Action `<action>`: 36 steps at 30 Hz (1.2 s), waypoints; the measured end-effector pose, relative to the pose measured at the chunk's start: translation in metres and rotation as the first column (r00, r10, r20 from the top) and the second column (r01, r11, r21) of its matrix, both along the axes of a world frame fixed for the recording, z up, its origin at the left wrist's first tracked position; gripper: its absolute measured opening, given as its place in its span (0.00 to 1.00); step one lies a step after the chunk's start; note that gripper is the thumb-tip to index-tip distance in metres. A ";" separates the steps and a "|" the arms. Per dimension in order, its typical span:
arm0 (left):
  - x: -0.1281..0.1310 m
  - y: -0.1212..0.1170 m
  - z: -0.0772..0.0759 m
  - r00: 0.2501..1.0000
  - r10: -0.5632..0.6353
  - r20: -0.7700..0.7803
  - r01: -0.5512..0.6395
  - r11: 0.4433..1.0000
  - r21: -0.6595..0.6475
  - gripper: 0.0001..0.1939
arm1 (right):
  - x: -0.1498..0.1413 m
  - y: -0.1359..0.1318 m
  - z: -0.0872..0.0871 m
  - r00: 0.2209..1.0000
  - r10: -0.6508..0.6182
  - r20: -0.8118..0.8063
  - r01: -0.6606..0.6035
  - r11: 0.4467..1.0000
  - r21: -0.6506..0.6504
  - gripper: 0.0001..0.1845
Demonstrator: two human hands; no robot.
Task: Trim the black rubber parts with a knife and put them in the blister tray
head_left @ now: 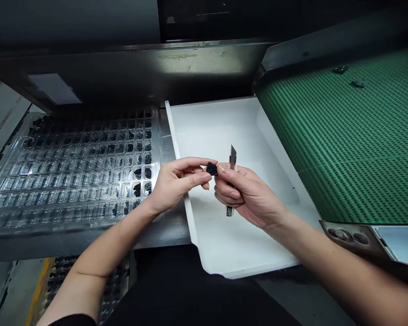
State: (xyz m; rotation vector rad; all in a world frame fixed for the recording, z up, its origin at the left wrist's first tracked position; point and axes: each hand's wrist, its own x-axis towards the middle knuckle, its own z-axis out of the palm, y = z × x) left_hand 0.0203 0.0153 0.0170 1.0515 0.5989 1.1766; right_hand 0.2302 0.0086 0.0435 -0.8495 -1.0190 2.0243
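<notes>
My left hand (177,183) pinches a small black round part (211,169) between thumb and fingers, just above the left rim of a white tray (245,244). My right hand (246,194) is closed round a utility knife (231,158), its blade pointing up and its dark handle end sticking out below the fingers. The right fingertips touch the black part from the right side. Both hands meet over the white tray.
A clear plastic blister tray (54,176) with many pockets lies at the left; black parts fill its right and far pockets. A green ribbed conveyor belt (347,140) slopes at the right, with two small parts on it. Dark machine housing (122,68) spans the back.
</notes>
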 end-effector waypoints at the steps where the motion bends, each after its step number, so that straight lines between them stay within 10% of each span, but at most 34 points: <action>1: -0.001 0.000 0.000 1.000 -0.010 0.005 0.010 1.000 0.002 0.14 | 0.000 0.000 0.000 1.000 0.000 0.006 0.000 1.000 0.011 0.27; 20: -0.005 0.000 -0.003 1.000 0.010 -0.012 -0.011 0.999 -0.038 0.14 | -0.002 -0.006 0.008 0.982 -0.091 0.164 0.047 0.966 0.254 0.20; 29: -0.003 0.000 -0.004 1.000 -0.018 0.024 0.018 1.000 0.007 0.12 | -0.002 -0.003 0.006 0.987 -0.100 0.125 0.077 0.981 0.180 0.23; 36: -0.001 -0.006 -0.012 0.991 0.122 -0.060 -0.114 0.985 0.128 0.32 | -0.004 -0.001 0.004 0.997 -0.060 0.049 0.059 0.998 0.018 0.24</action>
